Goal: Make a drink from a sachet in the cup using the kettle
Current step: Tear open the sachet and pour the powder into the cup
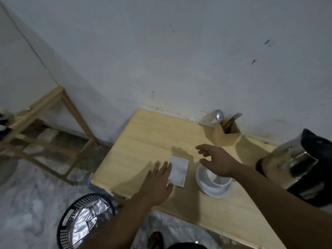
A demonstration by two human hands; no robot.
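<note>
Flat white paper sachet (178, 171) lies on the pale wooden surface (143, 141), between the left hand (158, 184) and the round white cup (214, 184). Left fingers (162, 169) extended, touching its edge; right hand (218, 161) spread open above the cup, holding nothing. Risks: the right forearm may knock the cup; the steel-and-black kettle (296, 169) stands close by. Wooden cutlery holder (227, 133) and black mesh bin (84, 220) are clear of the reach.
</note>
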